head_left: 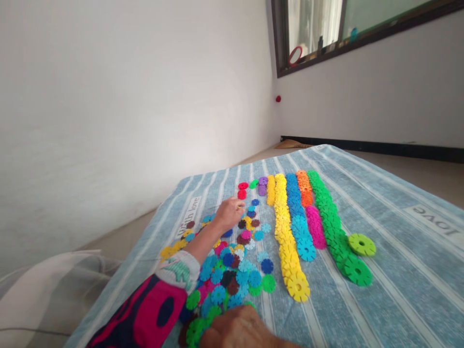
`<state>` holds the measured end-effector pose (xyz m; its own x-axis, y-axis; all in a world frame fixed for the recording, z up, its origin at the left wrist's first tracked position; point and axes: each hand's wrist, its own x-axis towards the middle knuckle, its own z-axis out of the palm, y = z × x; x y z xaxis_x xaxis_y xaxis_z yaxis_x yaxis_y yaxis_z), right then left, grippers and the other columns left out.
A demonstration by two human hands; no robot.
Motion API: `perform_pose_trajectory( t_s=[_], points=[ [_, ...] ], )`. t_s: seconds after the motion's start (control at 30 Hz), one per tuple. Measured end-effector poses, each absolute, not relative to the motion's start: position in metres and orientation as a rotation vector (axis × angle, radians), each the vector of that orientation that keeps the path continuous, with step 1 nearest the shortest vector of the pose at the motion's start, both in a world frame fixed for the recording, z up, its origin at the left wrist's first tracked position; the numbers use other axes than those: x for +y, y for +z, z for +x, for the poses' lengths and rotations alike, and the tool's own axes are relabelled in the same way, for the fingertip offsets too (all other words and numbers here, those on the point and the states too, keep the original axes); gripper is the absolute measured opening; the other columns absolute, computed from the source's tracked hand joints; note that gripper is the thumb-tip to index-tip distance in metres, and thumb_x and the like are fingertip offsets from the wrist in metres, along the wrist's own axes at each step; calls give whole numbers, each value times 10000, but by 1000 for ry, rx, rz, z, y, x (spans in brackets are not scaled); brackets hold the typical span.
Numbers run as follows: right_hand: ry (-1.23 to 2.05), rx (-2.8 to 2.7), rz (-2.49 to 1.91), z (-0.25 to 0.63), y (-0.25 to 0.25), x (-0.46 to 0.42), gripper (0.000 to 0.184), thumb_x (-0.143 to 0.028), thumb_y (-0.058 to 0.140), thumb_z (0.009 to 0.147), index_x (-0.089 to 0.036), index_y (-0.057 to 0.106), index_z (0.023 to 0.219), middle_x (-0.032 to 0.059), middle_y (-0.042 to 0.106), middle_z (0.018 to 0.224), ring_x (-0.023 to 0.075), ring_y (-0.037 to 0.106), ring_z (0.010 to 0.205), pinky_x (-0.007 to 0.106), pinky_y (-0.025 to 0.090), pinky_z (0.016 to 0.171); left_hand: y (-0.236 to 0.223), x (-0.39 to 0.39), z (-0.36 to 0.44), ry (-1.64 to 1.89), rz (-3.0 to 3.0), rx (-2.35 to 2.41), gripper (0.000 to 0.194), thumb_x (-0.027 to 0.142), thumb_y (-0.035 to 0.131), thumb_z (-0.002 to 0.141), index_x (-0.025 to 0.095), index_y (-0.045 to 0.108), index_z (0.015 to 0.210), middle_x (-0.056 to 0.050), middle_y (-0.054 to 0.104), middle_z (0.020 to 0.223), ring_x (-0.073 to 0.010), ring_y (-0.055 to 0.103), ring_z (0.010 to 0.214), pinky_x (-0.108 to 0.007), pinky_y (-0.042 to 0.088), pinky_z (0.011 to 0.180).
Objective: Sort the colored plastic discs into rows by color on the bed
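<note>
The left hand [229, 214], coming out of a pink-and-navy patterned sleeve [155, 309], hangs with its fingers bunched and pointing down among small red and blue pieces; whether they pinch anything, I cannot tell. The right hand [235, 331] sits at the bottom edge of the view, back upward, on or just over the near end of the heap. Its fingers are hidden, so how far open it is and what it has hold of cannot be told. Around and between the hands lies a loose heap of round toothed plastic discs [232, 275] in blue, green, navy, brown, red and yellow. Beyond the heap, sorted discs run side by side in overlapping rows: a long yellow row [286, 241], a blue row [296, 222], a short orange row [304, 188], a magenta row [315, 227] and a green row [333, 227]. A lime-green disc [361, 244] lies just beside the green row. Everything rests on a pale-blue striped mattress [384, 251] printed with the word "love", set against a white wall [145, 96].
</note>
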<state>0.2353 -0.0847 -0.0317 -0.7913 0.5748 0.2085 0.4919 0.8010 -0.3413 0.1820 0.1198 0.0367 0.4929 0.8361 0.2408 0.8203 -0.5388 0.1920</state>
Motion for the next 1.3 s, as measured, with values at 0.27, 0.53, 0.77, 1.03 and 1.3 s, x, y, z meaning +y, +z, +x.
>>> perform_pose_trajectory(
  t_s=[0.27,0.53,0.77,1.03,1.3],
  points=[
    [299,-2553,-819,246,-28,-101,90,-252,608,793,-218,553,730,-12,647,638,155,555,464,265,323,395,40,35,81,414,2735,1487,197,157,506,826,178,691,763,-45,647,817,-164,626,794,-263,481,753],
    [301,-2437,-776,258,-28,-107,75,-182,481,806,-209,546,779,5,629,673,160,582,558,267,361,480,32,-20,34,593,2650,1558,202,191,490,861,173,678,790,-42,664,795,-160,635,775,-269,507,735],
    [355,-2406,-805,262,-22,-111,155,-175,415,849,-214,516,739,4,609,661,149,546,549,266,346,485,20,-71,16,863,2699,1563,171,272,549,875,177,675,941,-71,697,980,-179,670,921,-275,552,820],
    [429,-2429,-815,263,-17,-113,152,-168,450,861,-211,534,742,5,621,679,148,554,548,258,384,512,16,-157,14,389,2950,1239,848,636,639,742,249,379,1450,-131,431,1477,-329,474,1297,-442,500,995],
    [514,-2378,-830,262,-21,-113,98,-155,483,879,-210,557,846,6,650,763,166,612,659,252,434,603,10,-138,40,298,3051,1111,824,664,544,799,173,376,1439,-168,355,1516,-341,332,1392,-514,387,1087]
  ],
)
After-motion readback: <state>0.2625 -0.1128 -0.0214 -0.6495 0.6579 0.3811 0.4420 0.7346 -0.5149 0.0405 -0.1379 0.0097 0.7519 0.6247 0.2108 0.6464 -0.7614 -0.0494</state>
